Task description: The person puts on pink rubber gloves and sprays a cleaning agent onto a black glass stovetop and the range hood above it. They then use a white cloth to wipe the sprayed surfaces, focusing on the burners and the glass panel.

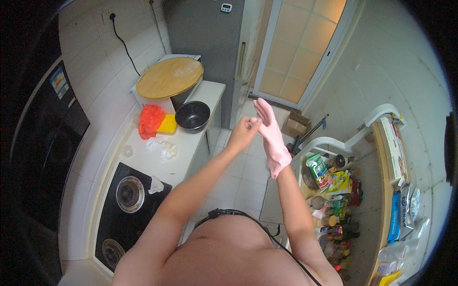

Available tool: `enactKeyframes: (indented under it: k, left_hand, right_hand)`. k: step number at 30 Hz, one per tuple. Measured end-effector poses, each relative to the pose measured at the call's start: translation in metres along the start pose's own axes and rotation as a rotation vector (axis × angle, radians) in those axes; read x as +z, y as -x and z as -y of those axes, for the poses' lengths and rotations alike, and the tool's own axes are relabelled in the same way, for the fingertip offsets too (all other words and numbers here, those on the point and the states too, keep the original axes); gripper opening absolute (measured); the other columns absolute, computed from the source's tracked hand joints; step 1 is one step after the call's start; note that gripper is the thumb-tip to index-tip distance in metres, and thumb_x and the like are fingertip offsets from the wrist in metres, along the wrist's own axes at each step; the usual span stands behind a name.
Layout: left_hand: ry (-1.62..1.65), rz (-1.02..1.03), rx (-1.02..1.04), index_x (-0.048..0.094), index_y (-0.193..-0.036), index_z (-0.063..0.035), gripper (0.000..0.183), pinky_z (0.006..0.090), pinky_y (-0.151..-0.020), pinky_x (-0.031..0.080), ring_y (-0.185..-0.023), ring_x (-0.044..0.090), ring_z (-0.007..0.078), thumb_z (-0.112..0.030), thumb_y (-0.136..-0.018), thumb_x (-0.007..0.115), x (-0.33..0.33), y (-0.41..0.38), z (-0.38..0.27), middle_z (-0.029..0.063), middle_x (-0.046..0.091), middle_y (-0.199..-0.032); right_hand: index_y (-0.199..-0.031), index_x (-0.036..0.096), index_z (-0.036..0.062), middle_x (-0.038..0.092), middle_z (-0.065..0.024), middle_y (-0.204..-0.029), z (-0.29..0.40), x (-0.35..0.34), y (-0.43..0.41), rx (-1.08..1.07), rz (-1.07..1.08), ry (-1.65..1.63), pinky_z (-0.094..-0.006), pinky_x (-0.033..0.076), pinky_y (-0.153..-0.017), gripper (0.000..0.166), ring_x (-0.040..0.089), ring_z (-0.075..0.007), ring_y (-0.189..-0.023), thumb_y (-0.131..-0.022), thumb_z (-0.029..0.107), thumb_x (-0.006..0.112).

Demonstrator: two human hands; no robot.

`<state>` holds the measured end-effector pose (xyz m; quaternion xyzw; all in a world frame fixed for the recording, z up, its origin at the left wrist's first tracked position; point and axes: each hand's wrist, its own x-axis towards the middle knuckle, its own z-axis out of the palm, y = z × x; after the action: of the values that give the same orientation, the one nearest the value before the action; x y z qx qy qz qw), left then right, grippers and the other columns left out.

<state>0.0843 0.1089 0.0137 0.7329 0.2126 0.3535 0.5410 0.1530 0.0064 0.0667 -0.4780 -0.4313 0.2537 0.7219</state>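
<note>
My right hand wears a pink glove that reaches the wrist, its cuff loose and wrinkled. The gloved fingers point up and away, stretched out, and hold nothing. My left hand is bare. Its finger and thumb pinch the glove near the base of the right thumb. Both hands are raised over the tiled floor, between the counter and the shelf rack.
On the left counter stand a black bowl, a red mesh cloth, a yellow tray and a round wooden board. A gas stove lies nearer. At right, a rack holds bottles and packets. A cardboard box sits by the door.
</note>
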Motion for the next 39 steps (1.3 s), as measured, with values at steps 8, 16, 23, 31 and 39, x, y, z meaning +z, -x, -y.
enactKeyframes:
  k: [8, 16, 23, 31, 39]
  left_hand:
    - [0.168, 0.135, 0.089, 0.063, -0.084, 0.0006, 0.023, 0.0274, -0.060, 0.042, -0.067, 0.051, 0.0068, -0.020, -0.094, 0.066, -0.022, 0.000, -0.026, 0.0005, 0.060, -0.070]
    - [0.338, 0.055, 0.028, 0.064, -0.087, 0.0011, 0.019, 0.0268, -0.060, 0.043, -0.067, 0.052, 0.0069, -0.016, -0.095, 0.065, -0.026, 0.022, -0.041, 0.0001, 0.060, -0.072]
    - [0.408, -0.014, 0.082, 0.062, -0.091, -0.0033, 0.016, 0.0209, -0.042, 0.033, -0.049, 0.045, 0.0029, -0.018, -0.098, 0.063, -0.032, 0.022, -0.038, -0.0032, 0.056, -0.068]
    - [0.301, 0.038, 0.080, 0.063, -0.090, 0.0015, 0.015, 0.0252, -0.069, 0.047, -0.076, 0.056, 0.0072, -0.012, -0.095, 0.064, -0.043, 0.021, -0.056, 0.0015, 0.062, -0.079]
    - [0.264, 0.059, 0.128, 0.063, -0.089, 0.0010, 0.017, 0.0267, -0.067, 0.047, -0.075, 0.056, 0.0083, -0.015, -0.093, 0.067, -0.048, 0.019, -0.058, 0.0029, 0.061, -0.076]
  right_hand:
    - [-0.152, 0.030, 0.0046, 0.033, -0.0145, -0.157, 0.004, 0.002, -0.004, -0.092, 0.205, 0.068, -0.0393, 0.019, -0.122, 0.073, 0.024, -0.0260, -0.149, -0.091, 0.019, 0.068]
    - [-0.150, 0.033, 0.0011, 0.033, -0.0142, -0.157, 0.026, 0.009, 0.002, -0.002, 0.233, -0.055, -0.0392, 0.020, -0.121, 0.077, 0.025, -0.0262, -0.148, -0.088, 0.024, 0.072]
    - [-0.143, 0.044, -0.0024, 0.045, -0.0195, -0.149, -0.002, 0.003, -0.019, -0.035, -0.032, 0.475, -0.0385, 0.023, -0.120, 0.095, 0.036, -0.0280, -0.143, -0.066, 0.031, 0.087]
    - [-0.138, 0.051, -0.0004, 0.054, -0.0187, -0.141, 0.052, 0.026, -0.014, -0.152, -0.039, 0.620, -0.0377, 0.035, -0.114, 0.085, 0.047, -0.0291, -0.135, -0.067, 0.031, 0.085]
    - [-0.144, 0.045, 0.0016, 0.051, -0.0176, -0.144, 0.035, 0.024, -0.021, -0.253, 0.032, 0.522, -0.0383, 0.032, -0.116, 0.084, 0.044, -0.0275, -0.138, -0.072, 0.026, 0.081]
